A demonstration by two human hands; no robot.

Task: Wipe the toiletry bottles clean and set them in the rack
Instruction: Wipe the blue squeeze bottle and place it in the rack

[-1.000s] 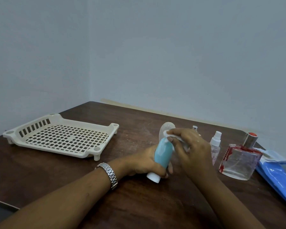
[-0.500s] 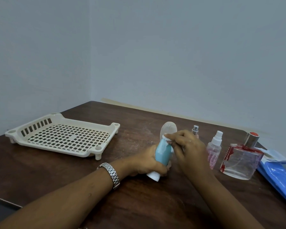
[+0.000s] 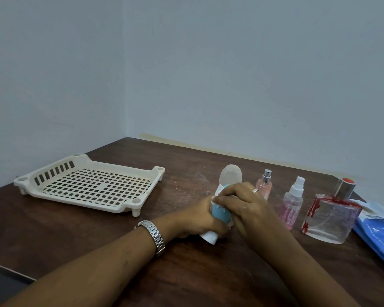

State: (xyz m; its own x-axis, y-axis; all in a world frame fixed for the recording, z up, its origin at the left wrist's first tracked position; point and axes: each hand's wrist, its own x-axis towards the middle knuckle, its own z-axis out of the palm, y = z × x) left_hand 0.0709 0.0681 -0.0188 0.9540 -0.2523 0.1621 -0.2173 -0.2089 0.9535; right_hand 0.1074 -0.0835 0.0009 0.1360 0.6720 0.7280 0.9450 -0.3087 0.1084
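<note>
Lower than before, the right hand has slid its wipe from the top of the blue bottle down to its middle. On the left, the rack holds no bottles yet. The left hand curls tight round the tilted blue bottle. The right fingers pinch the wipe. It is best to turn the bottle so every side gets rubbed.

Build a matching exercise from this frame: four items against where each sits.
Items: 1 rack; 2 blue bottle; 3 square perfume bottle; 4 blue packet.
Places: a gripped by the left hand, right hand pressing a white wipe on it; b farthest right; c left of both hands; d just left of the packet.
Pairs: 1-c; 2-a; 3-d; 4-b.
</note>
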